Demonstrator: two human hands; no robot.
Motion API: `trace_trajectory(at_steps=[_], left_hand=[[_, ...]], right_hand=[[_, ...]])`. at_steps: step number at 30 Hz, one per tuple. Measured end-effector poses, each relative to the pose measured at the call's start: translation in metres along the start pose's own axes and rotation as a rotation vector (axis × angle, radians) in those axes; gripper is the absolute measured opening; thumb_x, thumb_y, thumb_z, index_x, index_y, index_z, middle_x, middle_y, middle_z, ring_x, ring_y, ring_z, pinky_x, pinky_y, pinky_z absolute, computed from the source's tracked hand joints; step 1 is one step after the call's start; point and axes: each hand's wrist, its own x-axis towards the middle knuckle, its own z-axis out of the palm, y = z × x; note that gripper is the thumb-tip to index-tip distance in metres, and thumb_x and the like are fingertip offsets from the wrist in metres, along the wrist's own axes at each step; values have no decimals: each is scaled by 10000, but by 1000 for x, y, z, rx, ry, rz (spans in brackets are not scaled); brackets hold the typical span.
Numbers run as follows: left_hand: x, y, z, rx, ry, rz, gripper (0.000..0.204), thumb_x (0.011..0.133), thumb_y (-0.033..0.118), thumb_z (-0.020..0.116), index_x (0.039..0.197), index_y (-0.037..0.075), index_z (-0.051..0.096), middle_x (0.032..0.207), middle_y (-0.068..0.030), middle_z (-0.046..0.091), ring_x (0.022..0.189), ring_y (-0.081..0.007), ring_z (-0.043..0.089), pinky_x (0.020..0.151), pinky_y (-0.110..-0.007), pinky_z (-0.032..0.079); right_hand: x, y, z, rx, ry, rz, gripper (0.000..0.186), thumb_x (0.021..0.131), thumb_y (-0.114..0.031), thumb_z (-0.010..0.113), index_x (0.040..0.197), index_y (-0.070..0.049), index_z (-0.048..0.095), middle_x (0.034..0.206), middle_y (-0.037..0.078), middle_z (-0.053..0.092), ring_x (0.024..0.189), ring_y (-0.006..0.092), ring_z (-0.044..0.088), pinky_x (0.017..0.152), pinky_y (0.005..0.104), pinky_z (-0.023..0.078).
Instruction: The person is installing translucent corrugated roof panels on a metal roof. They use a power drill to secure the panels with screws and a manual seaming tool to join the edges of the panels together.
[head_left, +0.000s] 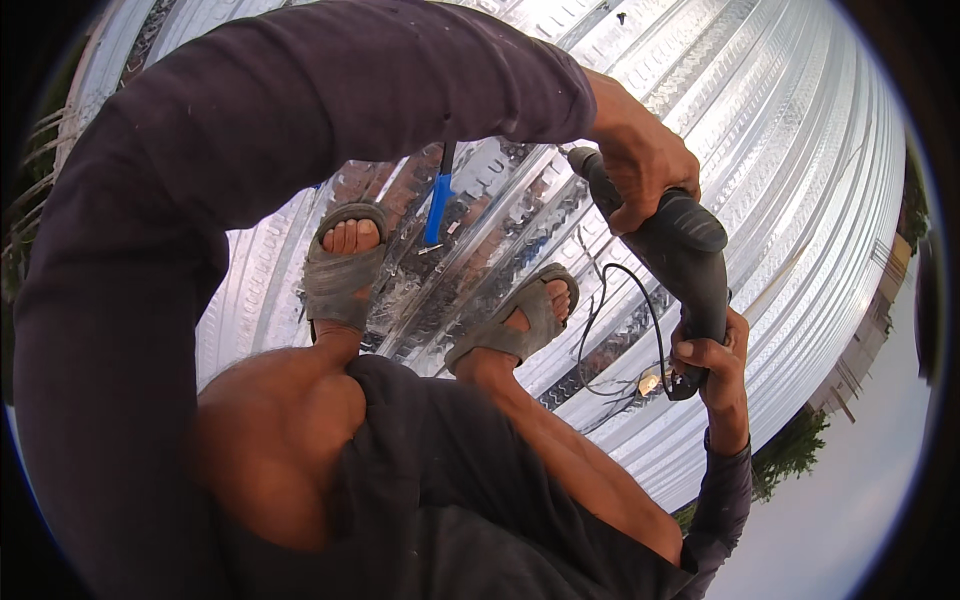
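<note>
A dark power drill (675, 250) is held across both hands, its chuck end toward the upper left, close over ribbed shiny metal sheeting (800, 200). My left hand (645, 150) reaches over from the left and is closed round the drill's front body. Lower down, my right hand (718, 360) grips the drill's handle. A black cord (655, 310) loops from near the handle down onto the metal. Between my feet lies a tool with a blue handle (437, 210); my left sleeve hides its upper end.
My sandalled feet, left (345, 260) and right (525, 315), are planted on the ribs. A small yellowish piece (648, 383) lies by the cord. Small scraps are scattered between the feet. Past the metal's right edge are green foliage (790, 455) and sky.
</note>
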Motion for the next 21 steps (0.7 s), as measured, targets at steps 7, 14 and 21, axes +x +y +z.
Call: trace_trajectory(at_steps=[7, 14, 21], left_hand=[[1, -18, -1, 2, 56, 56, 626, 540, 70, 840, 1150, 15, 710, 1030, -151, 740, 944, -292, 691, 831, -390, 521], [-4, -22, 1, -22, 72, 86, 606, 549, 92, 837, 1137, 12, 712, 1020, -149, 741, 931, -291, 693, 812, -385, 525], [0, -30, 4, 51, 148, 121, 629, 561, 113, 845, 1169, 41, 698, 1032, -134, 740, 934, -285, 694, 821, -387, 529]], right_hand=[[12, -6, 4, -35, 12, -27, 497, 617, -199, 723, 1019, 75, 620, 693, 56, 583, 528, 121, 545, 491, 269, 446], [16, -6, -1, -44, -31, -3, 487, 617, -191, 727, 1015, 73, 631, 701, 47, 582, 554, 111, 552, 513, 261, 441], [26, -15, -16, -173, -56, 0, 389, 640, -166, 720, 956, 41, 630, 702, 37, 579, 557, 113, 548, 519, 264, 430]])
